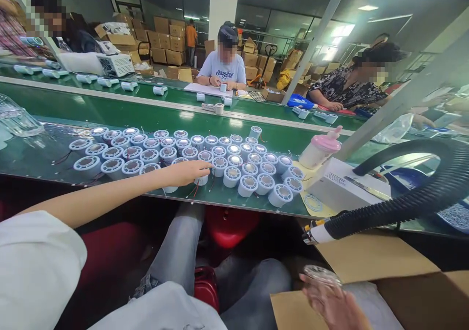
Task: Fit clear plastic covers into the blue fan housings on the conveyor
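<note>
My left hand (194, 172) reaches over the near side of the bench, its fingers closed on the top of a white cylindrical motor housing (201, 180). Around it stand several rows of similar white motor housings (232, 176), upright, with round slotted tops and thin red and black wires. Low at the right, my right hand (331, 298) is above an open cardboard box and slightly blurred. Its fingers are closed on a round, shiny, clear-looking part (322, 274), whose exact kind I cannot make out.
An open cardboard box (381, 259) sits below the bench edge at right. A black ribbed hose (406, 200) arches over it from a white box (344, 186). A pink-lidded cup (322, 149) stands nearby. Co-workers sit across the green conveyor (154, 110), which carries white handheld parts.
</note>
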Tool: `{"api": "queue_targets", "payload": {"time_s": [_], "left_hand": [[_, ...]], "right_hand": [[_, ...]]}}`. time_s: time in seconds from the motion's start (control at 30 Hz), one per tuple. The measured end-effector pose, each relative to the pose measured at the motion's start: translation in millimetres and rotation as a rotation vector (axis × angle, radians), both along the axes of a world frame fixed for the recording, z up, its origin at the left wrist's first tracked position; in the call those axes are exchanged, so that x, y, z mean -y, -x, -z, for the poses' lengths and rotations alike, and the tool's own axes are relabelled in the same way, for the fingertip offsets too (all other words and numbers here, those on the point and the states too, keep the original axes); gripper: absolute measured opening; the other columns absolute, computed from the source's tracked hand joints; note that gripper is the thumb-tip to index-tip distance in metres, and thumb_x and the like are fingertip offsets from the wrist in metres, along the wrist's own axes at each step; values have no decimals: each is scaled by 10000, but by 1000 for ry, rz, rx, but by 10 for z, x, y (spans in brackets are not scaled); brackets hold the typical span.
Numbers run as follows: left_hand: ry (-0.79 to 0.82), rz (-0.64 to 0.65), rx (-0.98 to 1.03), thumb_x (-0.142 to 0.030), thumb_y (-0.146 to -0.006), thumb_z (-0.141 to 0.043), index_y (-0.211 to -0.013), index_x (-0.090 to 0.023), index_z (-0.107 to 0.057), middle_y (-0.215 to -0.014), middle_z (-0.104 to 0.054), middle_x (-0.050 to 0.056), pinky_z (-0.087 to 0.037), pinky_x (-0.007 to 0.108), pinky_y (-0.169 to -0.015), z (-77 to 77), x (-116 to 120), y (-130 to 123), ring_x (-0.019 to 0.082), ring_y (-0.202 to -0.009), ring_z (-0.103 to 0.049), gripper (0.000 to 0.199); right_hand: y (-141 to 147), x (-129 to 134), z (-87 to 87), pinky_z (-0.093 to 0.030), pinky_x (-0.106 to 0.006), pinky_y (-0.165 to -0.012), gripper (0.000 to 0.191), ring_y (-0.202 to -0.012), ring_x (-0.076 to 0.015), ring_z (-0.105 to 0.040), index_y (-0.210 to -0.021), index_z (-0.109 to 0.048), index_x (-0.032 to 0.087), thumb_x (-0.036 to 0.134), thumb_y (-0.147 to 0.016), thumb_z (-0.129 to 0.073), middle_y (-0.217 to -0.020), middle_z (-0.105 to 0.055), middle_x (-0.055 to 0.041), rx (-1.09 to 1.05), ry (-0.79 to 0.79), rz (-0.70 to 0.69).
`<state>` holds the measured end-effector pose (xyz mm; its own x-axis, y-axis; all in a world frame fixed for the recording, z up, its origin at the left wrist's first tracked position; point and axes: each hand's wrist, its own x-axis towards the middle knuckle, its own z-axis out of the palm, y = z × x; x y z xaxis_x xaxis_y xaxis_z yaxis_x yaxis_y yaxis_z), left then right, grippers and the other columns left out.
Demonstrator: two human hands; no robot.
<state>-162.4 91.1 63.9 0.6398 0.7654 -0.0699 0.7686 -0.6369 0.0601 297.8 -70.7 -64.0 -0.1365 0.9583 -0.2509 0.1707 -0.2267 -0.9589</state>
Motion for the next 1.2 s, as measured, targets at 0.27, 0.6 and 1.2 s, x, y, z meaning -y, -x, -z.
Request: {"api": "queue_targets", "payload": {"time_s": [0.27,0.6,1.2], "left_hand": [[419,-336,670,-442,-843,-535,-1125,-154,-563,-1002,-580,84,-433,309,-788,-21,421,-328,217,-882,-545,404],[1495,-477,1070,-508,-808,-473,-792,-140,-562,-693,-554,30,-412,244,-507,548,923,-1159,134,-570,-514,378],[736,-31,540,-363,-889,-477,-924,-197,-667,-960,-604,39,-457,317,-803,294,1078,-1412,185,-845,-583,254]], "right_hand": [[1105,51,-521,-484,-431,-971,400,-1138,-312,-577,-1156,-651,256,452,-807,-636,-1247,-588,-124,117,-329,-242],[1053,146,-522,-538,-285,-642,324,-658,-142,-580,-1000,-659,199,350,-728,-747,-731,-548,8,118,40,-325],[1148,14,-661,-532,-440,-806,254,-1063,-316,-521,-1006,-673,217,114,-781,-621,-1213,-536,-142,939,-727,-232]]}}
